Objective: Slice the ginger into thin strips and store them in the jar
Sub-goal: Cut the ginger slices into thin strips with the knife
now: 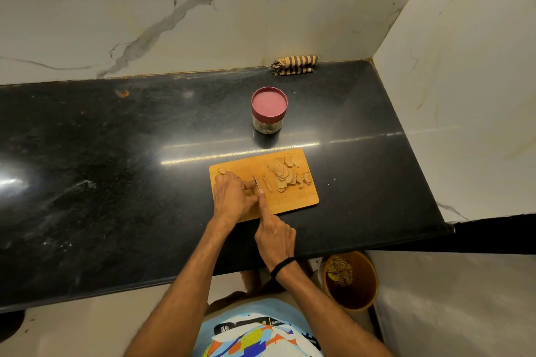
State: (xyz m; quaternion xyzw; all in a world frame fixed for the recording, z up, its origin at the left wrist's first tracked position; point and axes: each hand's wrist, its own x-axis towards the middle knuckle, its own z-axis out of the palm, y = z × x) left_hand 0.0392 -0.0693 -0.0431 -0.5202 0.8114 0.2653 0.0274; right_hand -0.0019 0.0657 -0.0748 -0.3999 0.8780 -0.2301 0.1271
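My left hand (232,197) curls over a ginger piece (256,191) at the left of the rectangular wooden cutting board (293,201), pinning it down; most of it is hidden. My right hand (275,236) wraps the knife (256,182), forefinger straight along the spine, the thin steel blade beside my left knuckles. Flat, pale, irregular ginger slices (282,175) overlap on the board's right half. Beyond the board, on the glossy black stone table (116,168), stands the small round glass jar (268,122), its matte maroon lid (269,103) on.
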